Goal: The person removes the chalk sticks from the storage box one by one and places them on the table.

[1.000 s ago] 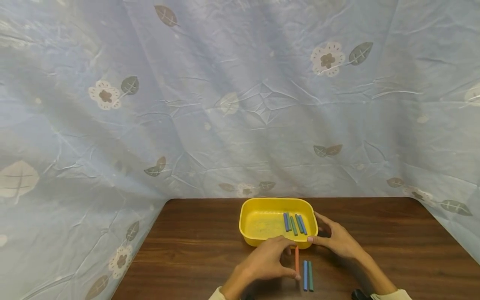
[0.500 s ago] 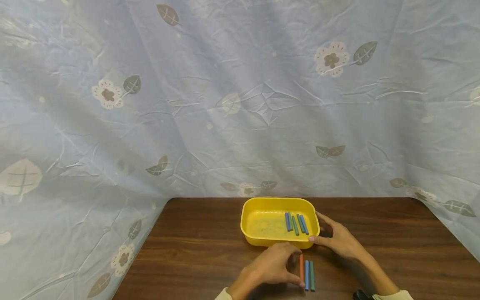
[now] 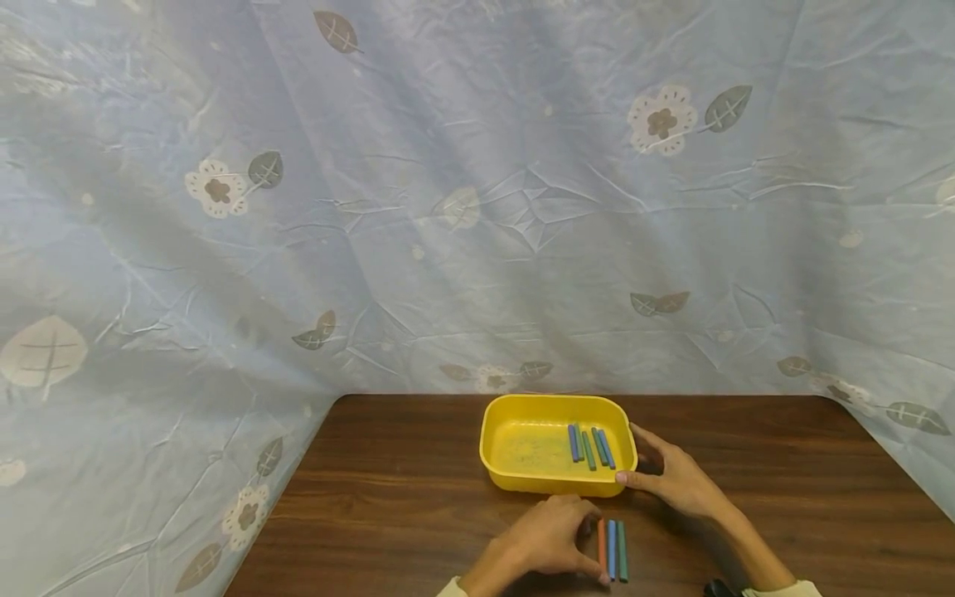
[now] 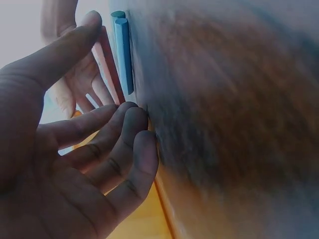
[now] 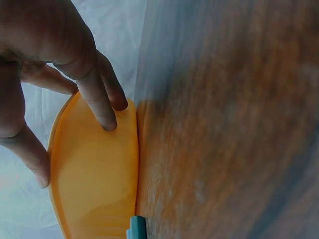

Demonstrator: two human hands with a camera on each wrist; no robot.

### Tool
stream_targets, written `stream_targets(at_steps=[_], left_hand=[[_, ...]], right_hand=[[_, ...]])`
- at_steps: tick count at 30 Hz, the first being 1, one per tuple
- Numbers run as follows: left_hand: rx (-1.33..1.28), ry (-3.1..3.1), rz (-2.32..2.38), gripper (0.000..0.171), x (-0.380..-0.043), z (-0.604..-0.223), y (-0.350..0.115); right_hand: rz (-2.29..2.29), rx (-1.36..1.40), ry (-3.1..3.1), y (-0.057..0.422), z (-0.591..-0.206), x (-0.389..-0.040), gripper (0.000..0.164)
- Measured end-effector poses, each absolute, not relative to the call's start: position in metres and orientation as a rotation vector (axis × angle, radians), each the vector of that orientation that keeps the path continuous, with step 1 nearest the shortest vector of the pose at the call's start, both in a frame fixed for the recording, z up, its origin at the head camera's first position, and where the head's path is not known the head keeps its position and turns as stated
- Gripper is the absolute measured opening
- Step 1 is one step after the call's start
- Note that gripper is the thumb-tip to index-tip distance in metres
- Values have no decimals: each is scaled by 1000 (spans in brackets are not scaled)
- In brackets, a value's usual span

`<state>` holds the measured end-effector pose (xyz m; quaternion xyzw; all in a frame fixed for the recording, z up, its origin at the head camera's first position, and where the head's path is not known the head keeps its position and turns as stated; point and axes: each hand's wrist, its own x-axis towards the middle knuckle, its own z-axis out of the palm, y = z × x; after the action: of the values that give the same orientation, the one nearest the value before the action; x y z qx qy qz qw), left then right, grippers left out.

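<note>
My left hand (image 3: 548,536) pinches an orange-red chalk stick (image 3: 602,543) by its ends, thumb at the near end and fingertips at the far end. The stick lies close over the table, just left of a blue chalk (image 3: 612,550) and a green chalk (image 3: 622,551) that lie side by side. In the left wrist view, the blue chalk (image 4: 124,55) shows a round end. With my right hand (image 3: 682,481) I hold the right end of a yellow tub (image 3: 522,481), thumb at its front corner. Fingertips press on the tub's outer wall (image 5: 94,169) in the right wrist view.
Several blue and green chalk sticks (image 3: 589,448) lie in the right part of the tub, whose floor has bluish smudges. The dark wooden table (image 3: 373,497) ends at a hanging patterned cloth (image 3: 477,207). A black object (image 3: 718,588) sits by the right wrist.
My left hand has brought the orange-red chalk back toward me and slightly right, from near the tub's front to beside the blue chalk. The right hand has kept its hold on the tub.
</note>
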<state>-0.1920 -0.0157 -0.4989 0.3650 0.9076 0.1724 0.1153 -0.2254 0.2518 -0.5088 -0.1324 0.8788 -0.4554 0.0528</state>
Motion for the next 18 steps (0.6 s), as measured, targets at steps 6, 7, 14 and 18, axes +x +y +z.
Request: stream_targets(at_steps=[6, 7, 14, 18], left_hand=[[1045, 2660, 501, 66, -192, -502, -14], [1039, 2657, 504, 66, -192, -502, -13], [1016, 2674, 477, 65, -190, -502, -11], [1008, 2686, 445, 67, -188, -502, -10]], right_hand=[[-1373, -413, 2684, 252, -509, -225, 96], [-1370, -415, 2685, 252, -509, -225, 96], [-1358, -406, 2689, 253, -509, -225, 97], [-1351, -404, 2692, 253, -509, -225, 96]])
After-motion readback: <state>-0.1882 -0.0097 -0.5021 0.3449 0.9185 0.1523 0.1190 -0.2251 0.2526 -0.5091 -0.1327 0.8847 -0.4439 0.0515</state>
